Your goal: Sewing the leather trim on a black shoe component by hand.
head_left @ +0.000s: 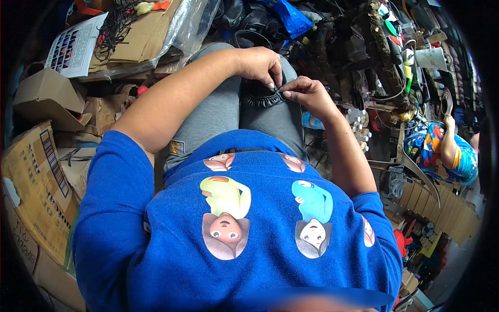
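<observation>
On my lap, between the thighs of my grey trousers, rests a black piece with a pleated edge; it looks like the toe of a leather shoe. Above it, my left hand is bent down from the wrist, thumb and finger closed in a pinch. My right hand comes in from the other side, also pinching, its fingertips almost against the left ones. Whatever thin thing is between the fingertips is too small to make out. Part of the black piece is hidden behind my hands.
At left stand cardboard boxes, with flat cardboard, tangled black cords and a printed sheet above. Cluttered shelving with small bottles is close to my right arm. Further right sits another person in a colourful shirt.
</observation>
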Tool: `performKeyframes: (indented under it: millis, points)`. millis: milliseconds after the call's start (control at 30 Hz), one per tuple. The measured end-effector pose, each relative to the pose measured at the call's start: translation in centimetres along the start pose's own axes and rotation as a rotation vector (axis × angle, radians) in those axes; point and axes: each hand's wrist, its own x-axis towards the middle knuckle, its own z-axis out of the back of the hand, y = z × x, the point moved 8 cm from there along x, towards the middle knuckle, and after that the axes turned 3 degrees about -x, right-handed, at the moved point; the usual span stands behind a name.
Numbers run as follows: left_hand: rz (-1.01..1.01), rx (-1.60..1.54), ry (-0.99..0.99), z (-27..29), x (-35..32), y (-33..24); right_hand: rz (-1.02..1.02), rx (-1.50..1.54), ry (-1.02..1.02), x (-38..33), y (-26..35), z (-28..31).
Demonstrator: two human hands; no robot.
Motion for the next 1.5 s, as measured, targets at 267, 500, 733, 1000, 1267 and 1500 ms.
performKeyframes:
  millis: [267,500,733,1000,1267,1500]
  points:
    - [-0.196,0.286,-0.635,2.6,-5.1,-2.5,0.178,-0.341,-0.156,-2.2,3.3,0.0]
    - [0.038,0.368,-0.674,-1.2,-9.8,-4.4,0.264,-0.588,-0.312,-4.5,3.5,-1.0]
    - [0.139,0.765,-0.759,-1.4,-9.2,-4.9,0.101,-0.315,-0.143,-3.6,1.7,-0.5]
    - [0.011,0.337,-0.712,-1.0,-7.8,-3.2,0.192,-0.301,-0.009,-1.5,1.1,0.6]
    - [0.069,0.460,-0.721,-0.9,-7.9,-3.2,0.170,-0.230,0.027,-0.8,0.4,0.7]
    - [0.093,0.455,-0.678,-1.4,-7.5,-2.9,0.208,-0.218,0.047,-0.7,0.5,0.7]
